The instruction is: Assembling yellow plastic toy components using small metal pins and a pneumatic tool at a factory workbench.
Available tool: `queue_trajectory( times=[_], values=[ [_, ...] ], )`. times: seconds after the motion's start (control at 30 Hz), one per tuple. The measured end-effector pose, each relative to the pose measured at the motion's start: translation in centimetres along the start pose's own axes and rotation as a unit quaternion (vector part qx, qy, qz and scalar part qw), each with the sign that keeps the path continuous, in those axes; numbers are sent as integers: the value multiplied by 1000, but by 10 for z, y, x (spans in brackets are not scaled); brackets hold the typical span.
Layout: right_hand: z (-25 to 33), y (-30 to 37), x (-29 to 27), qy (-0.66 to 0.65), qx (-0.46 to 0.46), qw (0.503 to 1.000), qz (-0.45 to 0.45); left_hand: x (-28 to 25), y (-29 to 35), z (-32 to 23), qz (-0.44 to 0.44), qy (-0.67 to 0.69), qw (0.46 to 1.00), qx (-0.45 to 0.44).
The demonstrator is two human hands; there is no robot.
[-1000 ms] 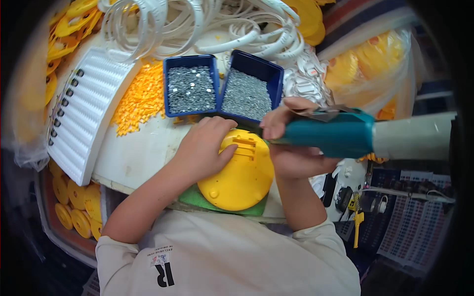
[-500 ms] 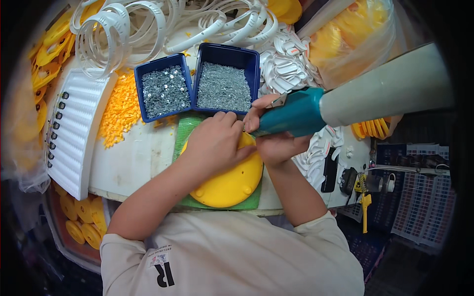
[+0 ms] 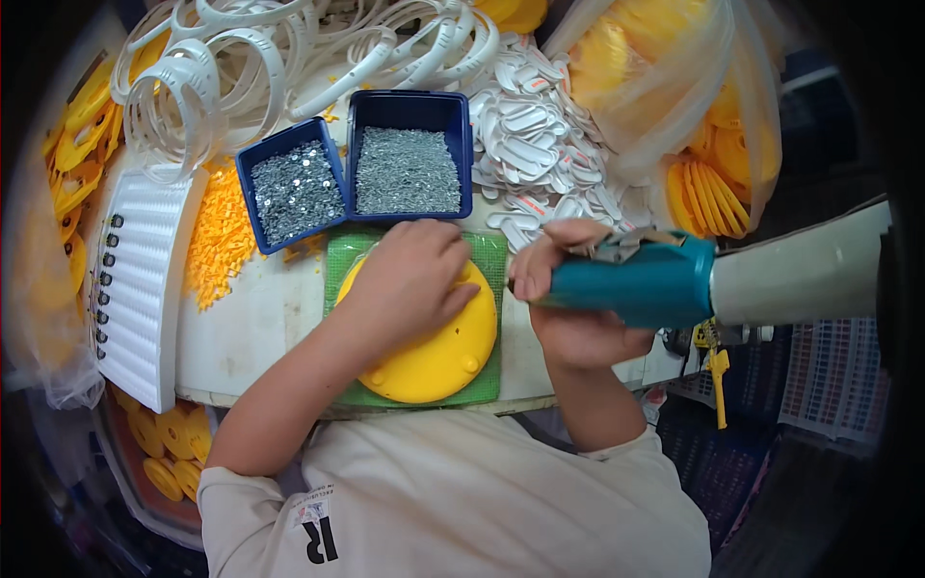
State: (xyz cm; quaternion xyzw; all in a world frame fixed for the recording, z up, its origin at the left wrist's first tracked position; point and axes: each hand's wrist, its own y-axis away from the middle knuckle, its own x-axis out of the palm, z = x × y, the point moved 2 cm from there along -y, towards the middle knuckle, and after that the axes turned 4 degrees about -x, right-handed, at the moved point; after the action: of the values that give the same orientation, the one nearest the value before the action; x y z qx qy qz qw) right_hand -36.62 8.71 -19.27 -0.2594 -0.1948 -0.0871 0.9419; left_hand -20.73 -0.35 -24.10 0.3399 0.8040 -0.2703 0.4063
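Note:
A round yellow plastic part [image 3: 438,356] lies on a green mat [image 3: 340,252] at the table's front edge. My left hand [image 3: 409,275] rests across its upper left, fingers curled at the far side and thumb on top; what lies under the palm is hidden. To the right, my right hand [image 3: 583,332] grips a teal power screwdriver [image 3: 641,284], its fingers wrapped round the front end. The tool lies nearly level, apart from the yellow part, with its tip close to my fingers. A thick beige sleeve [image 3: 805,275] extends from its rear.
Beyond the mat stand two blue bins, one of screws [image 3: 409,173] and one of small metal pieces [image 3: 297,193]. Orange bits [image 3: 222,241] and a white foam tray [image 3: 145,279] lie left. White rings [image 3: 231,77], white plastic pieces [image 3: 525,135] and a bag of yellow parts [image 3: 665,106] fill the back.
My right hand has drawn the power screwdriver away from the yellow part, to the right and slightly nearer. My left hand stays on the part. The view has shifted a little.

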Motion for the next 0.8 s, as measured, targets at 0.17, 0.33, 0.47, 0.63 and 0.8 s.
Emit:
queue_trajectory(
  times=[0.17,0.33,0.47,0.63,0.8],
  values=[
    [2,33,-12,-27,16,999,-8,11,-4,-23,64,30,976,204],
    [-16,49,-14,-64,5,996,-64,19,-2,-23,54,9,975,213],
    [-21,52,-14,-23,21,997,-72,17,-1,-24,75,3,974,215],
    [-26,54,-16,-58,11,996,-74,21,1,-25,79,-7,976,205],
    [-3,48,-3,-1,-5,997,-72,14,16,-30,3,-42,976,214]
  ],
)
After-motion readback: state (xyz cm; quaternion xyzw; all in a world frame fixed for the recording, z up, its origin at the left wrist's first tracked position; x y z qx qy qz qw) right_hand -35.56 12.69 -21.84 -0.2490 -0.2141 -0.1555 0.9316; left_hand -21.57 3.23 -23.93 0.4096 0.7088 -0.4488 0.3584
